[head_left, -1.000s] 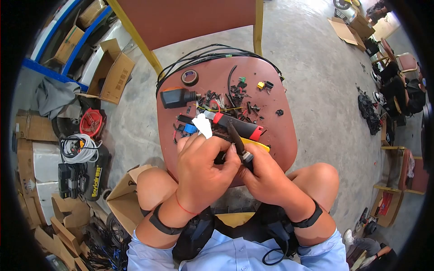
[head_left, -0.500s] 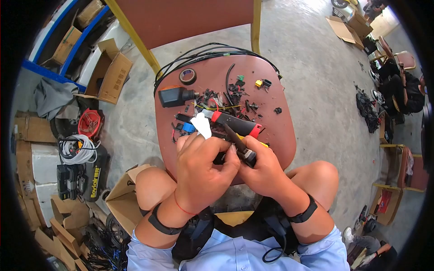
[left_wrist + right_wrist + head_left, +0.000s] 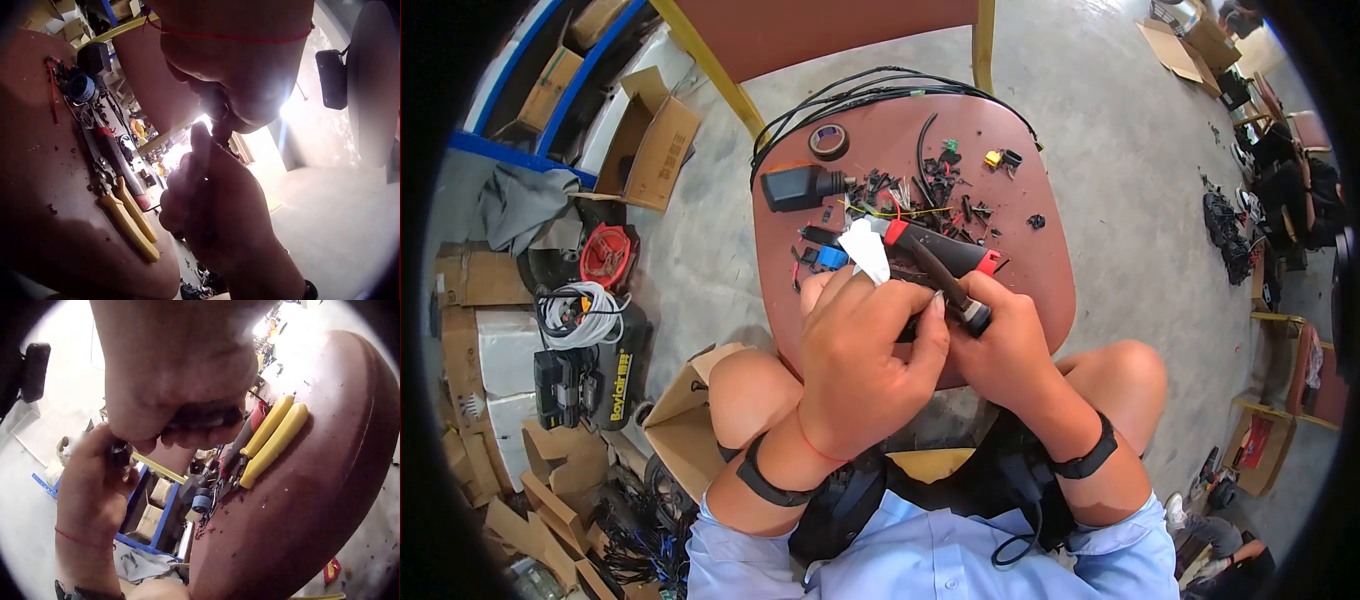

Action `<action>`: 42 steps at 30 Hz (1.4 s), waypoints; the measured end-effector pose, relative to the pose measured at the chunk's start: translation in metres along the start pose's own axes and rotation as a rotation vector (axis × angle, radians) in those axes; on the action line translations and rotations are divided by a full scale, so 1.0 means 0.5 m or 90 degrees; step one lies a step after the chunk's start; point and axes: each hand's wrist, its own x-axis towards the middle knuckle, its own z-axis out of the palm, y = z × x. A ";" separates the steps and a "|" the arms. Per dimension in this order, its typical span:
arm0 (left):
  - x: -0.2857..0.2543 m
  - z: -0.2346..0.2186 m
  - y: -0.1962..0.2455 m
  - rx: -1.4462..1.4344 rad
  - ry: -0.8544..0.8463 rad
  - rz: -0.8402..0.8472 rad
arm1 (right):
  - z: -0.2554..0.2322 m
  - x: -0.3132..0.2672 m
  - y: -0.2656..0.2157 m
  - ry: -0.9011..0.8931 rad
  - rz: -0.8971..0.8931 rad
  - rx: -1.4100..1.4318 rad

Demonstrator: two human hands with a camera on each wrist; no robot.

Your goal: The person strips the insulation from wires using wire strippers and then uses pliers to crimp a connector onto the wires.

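My right hand grips a tool with a dark, tapered blade that points up and away. My left hand pinches a small dark piece between thumb and fingers, close beside the right hand; the fingers hide most of it. A white scrap shows just beyond the left fingers. Both hands are over the near part of a red-brown chair seat. Past them lies a grey and red tool handle. Yellow-handled pliers lie beside it on the seat, hidden behind my hands in the head view.
A tape roll, a black housing, a blue ring-shaped piece and a yellow connector lie on the seat with scattered black scraps. Black cable loops round its back edge. Cartons stand on the floor at left.
The head view has shifted, so the seat appears higher and slightly to the right. Both hands keep their grips, and the blade has tilted a little.
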 end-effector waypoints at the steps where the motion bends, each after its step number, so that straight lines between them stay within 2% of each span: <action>1: 0.000 0.000 -0.001 0.023 0.000 0.019 | 0.003 0.004 0.003 0.050 -0.045 -0.040; 3: 0.003 0.001 0.007 0.040 0.027 0.041 | 0.007 0.012 0.005 0.150 -0.137 -0.121; 6: 0.005 -0.003 0.003 0.030 0.029 0.018 | -0.012 0.007 -0.026 0.062 -0.029 -0.019; 9: 0.008 -0.006 -0.004 -0.011 0.025 -0.013 | -0.012 0.003 -0.012 -0.005 0.019 0.012; 15: 0.011 -0.005 0.005 -0.018 -0.003 -0.044 | -0.021 0.005 -0.028 0.033 0.023 -0.023; 18: 0.010 -0.001 0.009 -0.027 0.002 -0.046 | -0.018 0.014 -0.010 0.068 0.041 0.055; 21: 0.007 -0.004 0.006 -0.032 0.013 -0.057 | -0.050 0.037 0.000 0.111 0.086 -0.004; 24: 0.011 -0.002 0.000 -0.035 0.007 -0.069 | -0.047 0.049 0.044 0.087 0.077 0.150; 28: 0.010 0.010 -0.010 -0.081 -0.008 -0.093 | -0.046 0.031 0.035 0.020 0.101 0.127; 31: 0.014 0.008 -0.009 -0.075 -0.002 -0.081 | -0.042 0.031 0.055 0.154 -0.224 -0.235; 34: 0.013 0.011 -0.012 -0.083 -0.009 -0.091 | -0.049 0.025 0.034 0.071 -0.040 -0.073; 37: 0.010 0.016 -0.015 -0.095 -0.015 -0.109 | -0.049 0.024 0.047 0.030 -0.010 0.072; 42: 0.011 0.009 -0.015 -0.103 -0.068 -0.145 | -0.080 0.020 0.014 -0.189 0.170 0.391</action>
